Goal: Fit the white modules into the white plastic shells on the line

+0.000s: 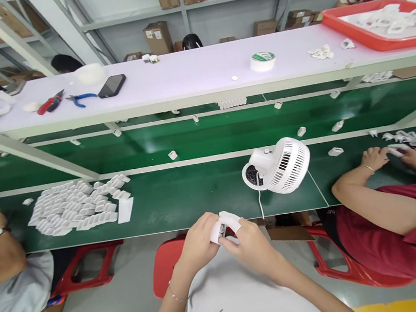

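Note:
Just in front of the table's near edge, my left hand [203, 237] and my right hand [255, 246] meet at chest height. Both are closed around a small white plastic piece [221, 230] that shows a grey, metallic-looking inside. White coverings are on some of my fingertips, and they partly hide the piece's outline. On the green table [182, 195] to the left lies a large group of small white plastic pieces [77, 205], set in rows, with a white card [125, 210] beside them.
A white fan [287, 165] stands right of centre, its cable hanging over the edge. Co-workers sit at both sides, one in a red shirt [400, 232]. A green conveyor belt [228, 135] carries scattered white pieces. The shelf above holds a phone [112, 86], pliers [82, 98], tape [263, 61] and a red tray [378, 43].

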`<state>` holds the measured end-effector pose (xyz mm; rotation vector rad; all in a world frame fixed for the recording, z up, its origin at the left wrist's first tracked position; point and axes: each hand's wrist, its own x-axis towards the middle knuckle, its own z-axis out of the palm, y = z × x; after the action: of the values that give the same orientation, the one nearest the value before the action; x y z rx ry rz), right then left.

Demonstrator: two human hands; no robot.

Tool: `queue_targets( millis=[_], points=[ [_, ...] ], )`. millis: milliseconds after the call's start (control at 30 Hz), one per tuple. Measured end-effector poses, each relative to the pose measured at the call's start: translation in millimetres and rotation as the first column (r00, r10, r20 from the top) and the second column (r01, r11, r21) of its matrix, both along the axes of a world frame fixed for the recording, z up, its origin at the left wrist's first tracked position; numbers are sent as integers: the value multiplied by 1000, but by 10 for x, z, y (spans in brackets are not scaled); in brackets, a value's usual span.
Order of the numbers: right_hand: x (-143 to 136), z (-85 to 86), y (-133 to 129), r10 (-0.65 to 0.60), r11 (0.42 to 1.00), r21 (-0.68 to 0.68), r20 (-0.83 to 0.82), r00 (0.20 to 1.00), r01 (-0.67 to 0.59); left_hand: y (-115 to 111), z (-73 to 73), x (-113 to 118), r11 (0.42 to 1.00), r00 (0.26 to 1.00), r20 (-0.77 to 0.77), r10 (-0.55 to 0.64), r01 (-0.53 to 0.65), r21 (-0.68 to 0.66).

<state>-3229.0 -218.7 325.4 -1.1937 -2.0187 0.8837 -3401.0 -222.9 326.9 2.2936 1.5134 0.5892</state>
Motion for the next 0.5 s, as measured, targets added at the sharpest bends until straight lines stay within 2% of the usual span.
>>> queue_targets(
  millis=[200, 367, 500],
  points=[
    [-137, -120, -33, 105, 988, -103, -62, 993, -111, -209, -147, -53, 989, 989, -11, 146, -146, -7],
    [-172, -178, -47, 173, 973, -135, -107, 979, -187, -388, -201, -35, 966, 967, 0, 257, -257, -21],
    [-219, -253, -42, 299, 923, -210, -131, 945, -321, -593, -261, -24, 926, 927, -8, 374, -374, -41]
  ],
)
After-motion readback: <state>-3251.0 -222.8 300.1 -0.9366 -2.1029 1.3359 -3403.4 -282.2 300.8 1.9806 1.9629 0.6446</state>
